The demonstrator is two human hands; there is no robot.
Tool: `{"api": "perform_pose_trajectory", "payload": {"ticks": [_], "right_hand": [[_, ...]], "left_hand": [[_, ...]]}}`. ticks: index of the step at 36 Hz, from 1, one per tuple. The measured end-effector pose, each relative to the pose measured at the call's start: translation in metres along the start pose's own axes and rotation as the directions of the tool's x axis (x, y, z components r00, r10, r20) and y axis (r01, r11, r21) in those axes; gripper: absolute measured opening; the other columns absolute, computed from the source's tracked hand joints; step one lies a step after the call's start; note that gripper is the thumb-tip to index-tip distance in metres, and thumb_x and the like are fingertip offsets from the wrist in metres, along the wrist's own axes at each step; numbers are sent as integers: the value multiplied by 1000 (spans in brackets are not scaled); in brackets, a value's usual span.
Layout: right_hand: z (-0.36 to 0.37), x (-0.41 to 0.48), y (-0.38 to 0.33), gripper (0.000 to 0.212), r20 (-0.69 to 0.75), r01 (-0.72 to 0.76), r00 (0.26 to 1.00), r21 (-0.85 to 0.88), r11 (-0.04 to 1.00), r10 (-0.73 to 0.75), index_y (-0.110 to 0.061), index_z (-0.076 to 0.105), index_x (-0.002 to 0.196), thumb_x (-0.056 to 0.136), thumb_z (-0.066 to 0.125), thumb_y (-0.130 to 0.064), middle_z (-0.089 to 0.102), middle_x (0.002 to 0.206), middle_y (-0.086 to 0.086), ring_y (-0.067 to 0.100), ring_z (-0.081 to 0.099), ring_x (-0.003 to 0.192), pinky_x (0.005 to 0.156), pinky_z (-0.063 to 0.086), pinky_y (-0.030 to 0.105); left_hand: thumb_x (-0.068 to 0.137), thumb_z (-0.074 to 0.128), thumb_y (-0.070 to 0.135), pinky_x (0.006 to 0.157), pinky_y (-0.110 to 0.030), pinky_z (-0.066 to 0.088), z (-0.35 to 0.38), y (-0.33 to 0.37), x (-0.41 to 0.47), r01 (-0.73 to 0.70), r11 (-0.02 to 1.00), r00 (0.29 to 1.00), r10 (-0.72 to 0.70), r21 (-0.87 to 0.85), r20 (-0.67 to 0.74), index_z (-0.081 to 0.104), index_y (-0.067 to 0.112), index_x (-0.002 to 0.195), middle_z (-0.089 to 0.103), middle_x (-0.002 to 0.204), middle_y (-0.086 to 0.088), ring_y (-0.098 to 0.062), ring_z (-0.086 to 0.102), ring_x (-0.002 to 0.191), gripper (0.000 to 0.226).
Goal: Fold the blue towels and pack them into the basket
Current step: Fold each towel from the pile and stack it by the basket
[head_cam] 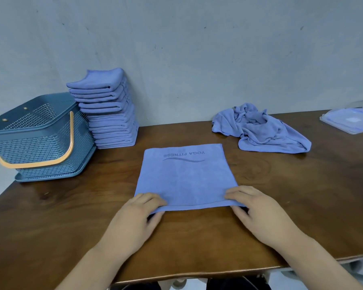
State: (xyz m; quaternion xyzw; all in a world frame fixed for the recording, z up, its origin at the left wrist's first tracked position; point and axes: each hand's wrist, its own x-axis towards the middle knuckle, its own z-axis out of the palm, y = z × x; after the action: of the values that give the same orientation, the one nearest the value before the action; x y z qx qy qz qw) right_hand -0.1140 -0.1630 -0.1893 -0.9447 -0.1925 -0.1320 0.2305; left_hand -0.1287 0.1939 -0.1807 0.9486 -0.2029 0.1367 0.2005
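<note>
Brown wooden counter (281,206) carrying a flat blue microfibre towel (187,178) at its middle.
Far left we see a blue-grey perforated plastic basket (36,139) beside a tall stack of folded blue towels (111,118), and a crumpled blue towel heap (258,130) far right. Our left hand (132,218) and right hand (258,212) each pinch a near corner, fingers (153,198) on top.

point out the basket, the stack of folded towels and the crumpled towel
basket (32,143): head view, front mesh wall
stack of folded towels (111,122): head view, middle of its side
crumpled towel (258,132): head view, middle of the heap
</note>
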Motion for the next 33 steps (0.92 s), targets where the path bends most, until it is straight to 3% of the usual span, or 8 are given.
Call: {"api": "perform_pose_trajectory", "payload": {"ticks": [4, 11, 15, 19, 23, 25, 28, 33], "right_hand": [[-4, -6, 8, 28, -22, -100, 994, 137, 986, 104, -45, 71, 126, 101, 67, -32, 66, 122, -35, -13, 58, 119, 97, 45, 7], [-10, -7, 9, 18, -7, -178, 982, 322, 930, 190, -53, 69, 116, 105, 60, -42, 75, 95, -20, 8, 62, 64, 62, 46, 14], [-12, -6, 10, 19, 19, -230, 970, 385, 894, 241, -54, 70, 118, 104, 59, -46, 76, 104, -24, 10, 72, 81, 75, 55, 25], [-12, 5, 6, 19, -22, -234, 958, 516, 824, 286, -44, 74, 119, 104, 65, -37, 76, 113, -22, 1, 71, 107, 90, 51, 16], [-17, 31, 3, 18, -65, -231, 939, 605, 762, 337, -40, 74, 119, 104, 65, -37, 78, 110, -13, 12, 74, 96, 88, 59, 40], [-20, 52, 2, 18, -69, -221, 934, 658, 720, 350, -37, 75, 119, 105, 64, -36, 78, 110, -8, 23, 74, 99, 87, 63, 47], [-24, 87, 1, 15, -95, -202, 925, 699, 686, 369, -38, 75, 115, 105, 65, -34, 78, 109, -8, 22, 72, 103, 83, 58, 30], [-20, 145, 9, 14, -145, -185, 908, 705, 685, 394, -39, 74, 111, 106, 64, -32, 77, 104, -15, -2, 70, 101, 86, 49, 24]], "left_hand": [[99, 75, 28, 101, -5, 37, -14, -25, -17, 104, 993, 994, -105, -53, -2, 72, 44, 116, 63, 122, 35, 9, 56, 121, 24], [99, 75, 26, 87, -16, 47, -22, -31, -30, 226, 959, 972, -235, -170, -30, 72, 48, 107, 69, 115, 29, -2, 65, 111, 24], [98, 71, 38, 77, -12, 46, -24, -33, -36, 271, 934, 951, -297, -233, -82, 72, 49, 113, 73, 109, 24, -3, 69, 102, 19], [98, 65, 45, 80, -15, 50, -24, -35, -27, 265, 889, 946, -315, -373, -78, 72, 43, 123, 76, 115, 18, -4, 73, 102, 26], [99, 67, 39, 92, -30, 57, -24, -37, 1, 219, 740, 916, -381, -636, -129, 67, 34, 130, 79, 111, 5, -16, 77, 99, 32], [101, 67, 31, 89, -24, 56, -27, -38, 22, 171, 696, 898, -402, -698, -181, 65, 33, 129, 77, 104, 3, -14, 74, 97, 28], [106, 66, 24, 80, -13, 49, -29, -44, 58, 124, 701, 876, -410, -702, -255, 63, 37, 124, 73, 93, 5, -5, 67, 86, 23], [106, 64, 32, 77, -31, 47, -24, -61, 121, 164, 707, 822, -483, -687, -300, 58, 45, 113, 70, 85, 3, -5, 65, 77, 16]]}}
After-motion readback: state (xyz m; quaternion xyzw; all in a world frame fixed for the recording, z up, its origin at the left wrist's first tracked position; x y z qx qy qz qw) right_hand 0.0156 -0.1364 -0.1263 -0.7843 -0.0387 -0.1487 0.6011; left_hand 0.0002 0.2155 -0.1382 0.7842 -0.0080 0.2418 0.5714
